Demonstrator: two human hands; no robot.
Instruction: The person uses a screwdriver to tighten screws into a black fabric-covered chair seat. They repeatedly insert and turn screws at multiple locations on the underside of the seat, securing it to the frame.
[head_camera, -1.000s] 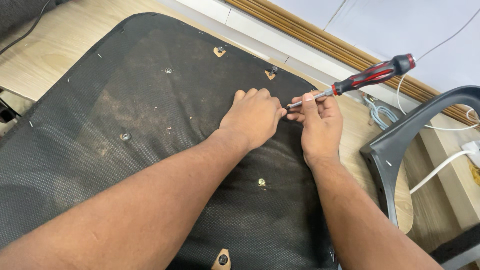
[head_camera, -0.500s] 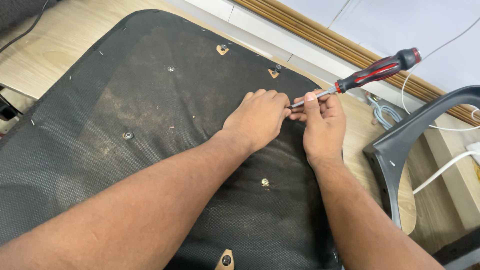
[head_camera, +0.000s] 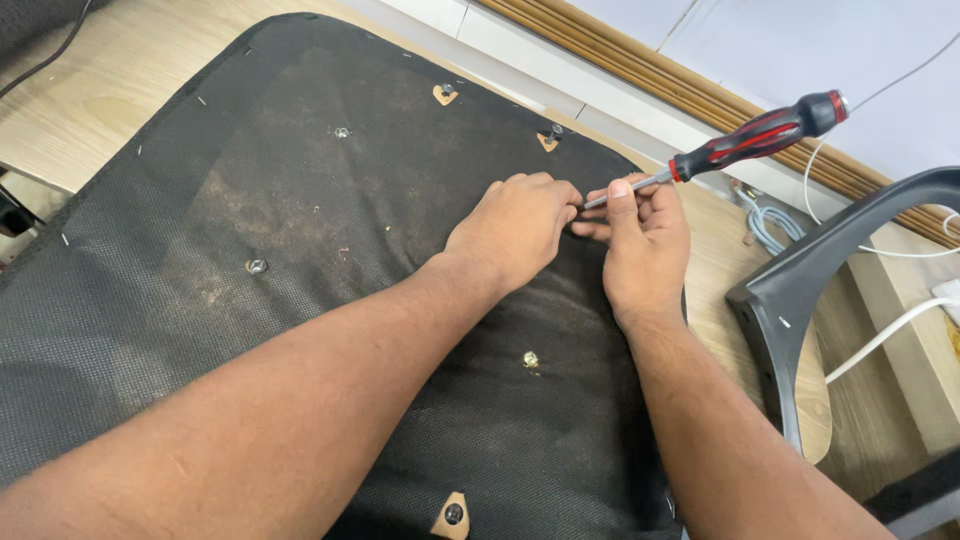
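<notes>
A pale wooden floor (head_camera: 90, 110) carries an upturned seat base (head_camera: 300, 250), black mesh fabric facing up. Near its far right edge the right hand (head_camera: 645, 240) pinches the metal shaft of a red-and-black screwdriver (head_camera: 760, 135), steadying the slanted tool, while the left hand (head_camera: 515, 225) curls knuckles-up over the tip, seemingly guiding it onto a fastener I can't see. Beyond lie bolts (head_camera: 256, 266), a grey armrest (head_camera: 830, 270) and white cables (head_camera: 880, 335).

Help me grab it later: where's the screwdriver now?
In the head view, upper right: the screwdriver slants over the table's edge, its shaft pinched by the right hand beside the left hand.
</notes>
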